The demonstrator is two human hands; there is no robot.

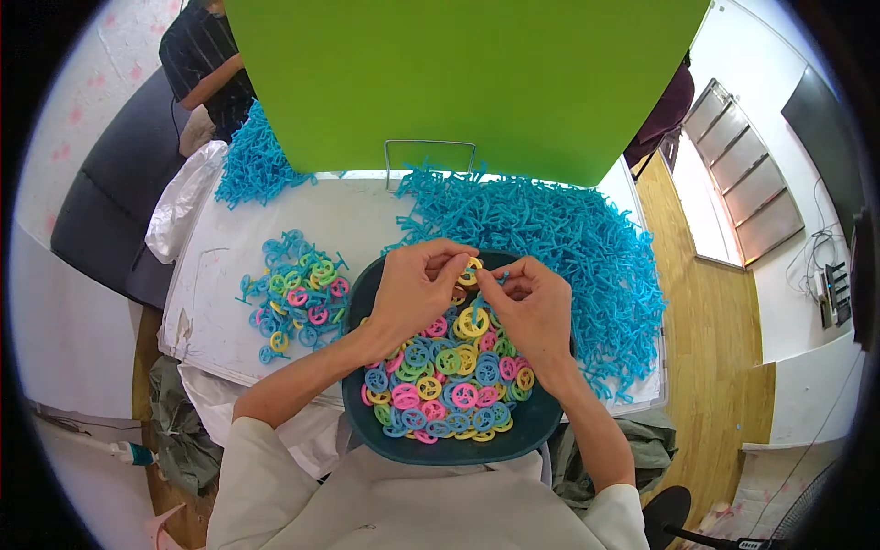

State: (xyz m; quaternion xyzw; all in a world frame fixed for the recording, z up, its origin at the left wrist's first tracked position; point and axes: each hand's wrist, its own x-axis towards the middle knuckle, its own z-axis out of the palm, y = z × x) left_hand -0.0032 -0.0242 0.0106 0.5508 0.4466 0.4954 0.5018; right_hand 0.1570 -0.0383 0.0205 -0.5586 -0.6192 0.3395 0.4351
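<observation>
Above a dark green basin (356,403), my left hand (417,286) pinches a small yellow spoked plastic wheel (470,271) between thumb and fingertips. Close beside it, my right hand (529,307) is closed on a small blue plastic stick (503,276), mostly covered by the fingers. Whether stick and wheel touch, I cannot tell. Pink, blue, green and yellow wheels (431,388) fill the basin below both hands. Left of the basin, on the white table, lies a loose pile of wheels with blue sticks (295,291) among them.
A large heap of blue sticks (587,261) covers the table's right side; a smaller heap (258,160) sits at the far left. A green panel (458,82) stands across the back, with a metal wire handle (431,142) before it. Another person (206,69) is at the far left.
</observation>
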